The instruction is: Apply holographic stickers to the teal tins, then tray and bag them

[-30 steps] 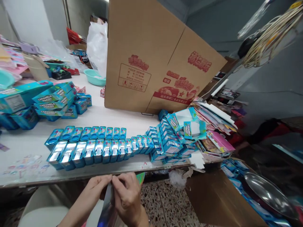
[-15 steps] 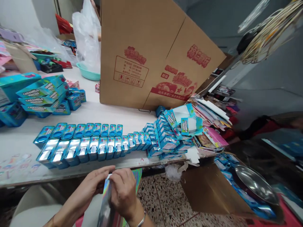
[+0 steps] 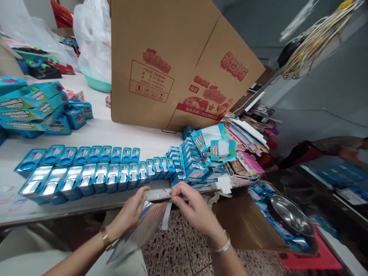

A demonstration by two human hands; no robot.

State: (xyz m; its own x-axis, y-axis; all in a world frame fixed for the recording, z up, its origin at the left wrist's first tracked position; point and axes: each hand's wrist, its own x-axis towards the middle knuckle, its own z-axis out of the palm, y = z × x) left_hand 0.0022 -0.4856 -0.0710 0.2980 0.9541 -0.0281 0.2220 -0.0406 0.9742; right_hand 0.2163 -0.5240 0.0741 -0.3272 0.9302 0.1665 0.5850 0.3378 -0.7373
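Here, shiny film (image 3: 148,224) hangs between the left grip (image 3: 130,212) and right grip (image 3: 194,209), both pinching it.

a bare strip of table (image 3: 129,136) lies open between the rows of packs (image 3: 92,174) and the carton (image 3: 166,76), which walls off the back. stacked boxes (image 3: 31,109) bound it on the left, the pile (image 3: 192,165) on the right. from the hands' side the rows bar a low reach, but above them is free air. the bag (image 3: 146,226) fills the space below the near edge.
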